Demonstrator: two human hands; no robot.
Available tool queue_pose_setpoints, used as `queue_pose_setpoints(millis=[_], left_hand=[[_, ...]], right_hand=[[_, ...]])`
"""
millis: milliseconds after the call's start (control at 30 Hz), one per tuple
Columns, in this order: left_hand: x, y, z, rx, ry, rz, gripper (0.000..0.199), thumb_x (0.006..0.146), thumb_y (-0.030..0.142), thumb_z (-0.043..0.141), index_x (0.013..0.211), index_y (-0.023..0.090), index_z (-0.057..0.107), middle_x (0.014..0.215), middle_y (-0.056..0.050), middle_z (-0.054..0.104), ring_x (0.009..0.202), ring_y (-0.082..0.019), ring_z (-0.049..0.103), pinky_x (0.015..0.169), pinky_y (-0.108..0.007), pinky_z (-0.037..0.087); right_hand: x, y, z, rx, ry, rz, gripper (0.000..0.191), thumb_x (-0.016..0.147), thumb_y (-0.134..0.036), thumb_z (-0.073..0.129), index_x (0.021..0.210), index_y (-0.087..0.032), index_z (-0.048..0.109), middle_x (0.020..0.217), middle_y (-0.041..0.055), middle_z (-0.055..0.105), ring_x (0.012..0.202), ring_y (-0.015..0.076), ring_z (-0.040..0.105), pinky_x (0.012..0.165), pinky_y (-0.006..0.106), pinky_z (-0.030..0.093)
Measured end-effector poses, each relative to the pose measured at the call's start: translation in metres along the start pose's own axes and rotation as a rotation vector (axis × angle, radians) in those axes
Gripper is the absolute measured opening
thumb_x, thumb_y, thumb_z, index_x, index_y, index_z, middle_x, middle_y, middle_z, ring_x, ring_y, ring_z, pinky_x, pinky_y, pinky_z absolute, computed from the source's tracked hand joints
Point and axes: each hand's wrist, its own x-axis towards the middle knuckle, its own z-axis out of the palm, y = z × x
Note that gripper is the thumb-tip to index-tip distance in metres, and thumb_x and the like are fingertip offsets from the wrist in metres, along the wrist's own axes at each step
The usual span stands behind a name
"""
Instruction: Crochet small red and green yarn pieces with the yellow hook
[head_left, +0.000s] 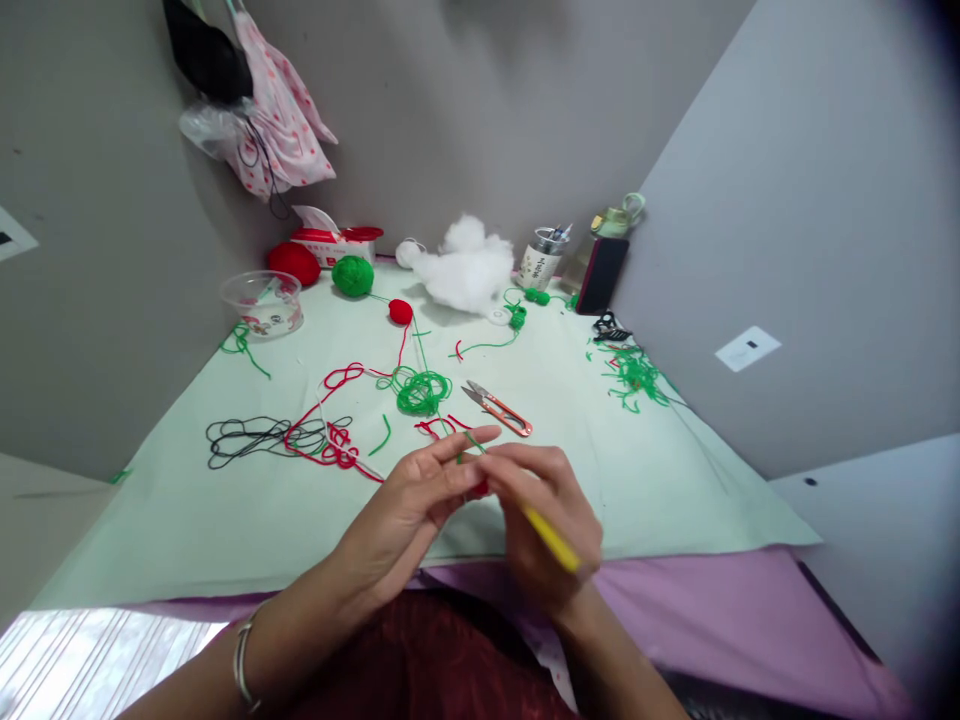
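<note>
Near the table's front edge my two hands meet over a small red knitted piece (478,490), mostly hidden by the fingers. My left hand (431,480) pinches this piece, and green yarn runs over its raised index finger. Closed around a yellow-handled tool (551,537), my right hand (551,510) touches the left fingertips; the tool's tip is hidden. The green strand leads back to a loose green yarn coil (424,392). Orange-handled thread snips (499,408) lie just beyond my hands. Red yarn (341,445) is tangled to the left.
Black cord (255,440) lies at the left, near a clear bowl (264,305). Along the back are a green yarn ball (352,276), white stuffing (469,270), a pen cup (541,260) and a phone (603,276). Green scraps (636,378) are at the right.
</note>
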Motion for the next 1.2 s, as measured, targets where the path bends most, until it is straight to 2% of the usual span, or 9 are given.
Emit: queue_pose_setpoints(millis=[100,167,267,567,700,800,1000,1100,1200], left_hand=[[0.002,0.003,-0.003,-0.005,0.022,0.022,0.032,0.077,0.027,0.093,0.108,0.022,0.087,0.099,-0.002,0.075,0.084,-0.01,0.062,0.088,-0.023,0.047],[0.001,0.004,-0.004,0.052,0.042,0.083,0.029,0.077,0.025,0.093,0.106,0.024,0.088,0.094,0.0,0.074,0.085,-0.011,0.063,0.088,-0.023,0.046],[-0.001,0.002,-0.003,0.166,0.06,0.122,0.03,0.079,0.028,0.091,0.109,0.028,0.087,0.085,0.001,0.073,0.085,-0.012,0.062,0.082,-0.022,0.045],[-0.006,0.002,-0.004,0.243,0.039,0.163,0.029,0.081,0.029,0.09,0.11,0.03,0.086,0.089,0.0,0.067,0.08,-0.012,0.058,0.073,-0.023,0.047],[-0.008,0.003,-0.006,0.276,0.041,0.176,0.029,0.083,0.03,0.088,0.111,0.03,0.086,0.088,-0.001,0.067,0.081,-0.013,0.06,0.074,-0.024,0.048],[-0.009,0.004,-0.007,0.326,0.055,0.203,0.029,0.083,0.029,0.088,0.112,0.032,0.086,0.089,0.0,0.068,0.083,-0.013,0.062,0.076,-0.024,0.05],[-0.013,0.001,-0.002,0.428,0.127,0.363,0.029,0.083,0.021,0.087,0.111,0.03,0.085,0.082,0.003,0.066,0.081,-0.011,0.061,0.079,-0.022,0.049],[-0.012,-0.003,0.001,0.272,0.116,0.278,0.04,0.081,0.024,0.09,0.12,0.029,0.083,0.081,0.003,0.065,0.072,-0.009,0.058,0.071,-0.02,0.047],[-0.008,-0.001,0.0,0.069,0.042,0.076,0.044,0.081,0.028,0.091,0.124,0.025,0.082,0.069,0.005,0.058,0.056,-0.005,0.046,0.058,-0.019,0.04]], right_hand=[[0.005,0.003,-0.002,0.263,0.099,0.246,0.027,0.103,-0.01,0.059,0.107,-0.027,0.079,0.088,0.0016,0.075,0.076,0.0153,0.067,0.071,0.031,0.056],[0.007,0.004,-0.002,0.414,0.081,0.361,0.023,0.104,-0.016,0.059,0.102,-0.026,0.08,0.086,0.0008,0.074,0.073,0.0147,0.065,0.07,0.031,0.055],[0.006,0.005,0.0,0.464,0.015,0.416,0.018,0.103,-0.021,0.064,0.099,-0.026,0.081,0.091,0.0016,0.077,0.077,0.0149,0.066,0.074,0.031,0.055],[0.007,0.008,-0.002,0.696,0.042,0.605,0.02,0.106,-0.033,0.062,0.097,-0.025,0.078,0.089,0.0007,0.077,0.073,0.0122,0.068,0.071,0.026,0.057],[0.009,0.004,-0.006,0.66,-0.003,0.542,0.021,0.108,-0.031,0.058,0.098,-0.024,0.076,0.091,0.0017,0.077,0.075,0.0133,0.069,0.072,0.028,0.057],[0.008,-0.001,-0.01,0.507,-0.049,0.429,0.023,0.109,-0.023,0.053,0.104,-0.025,0.075,0.094,0.0018,0.077,0.079,0.0141,0.069,0.075,0.03,0.058],[0.002,-0.003,-0.007,0.081,-0.141,-0.029,0.028,0.103,-0.009,0.053,0.12,-0.023,0.071,0.101,0.0072,0.078,0.091,0.0198,0.074,0.077,0.034,0.061],[-0.003,0.001,0.001,-0.173,-0.102,-0.175,0.032,0.099,-0.011,0.064,0.126,-0.026,0.073,0.102,0.009,0.077,0.091,0.022,0.074,0.074,0.035,0.062],[-0.004,0.003,0.003,-0.158,-0.032,-0.14,0.031,0.098,-0.012,0.066,0.122,-0.029,0.077,0.102,0.0081,0.076,0.091,0.0223,0.073,0.073,0.035,0.061]])
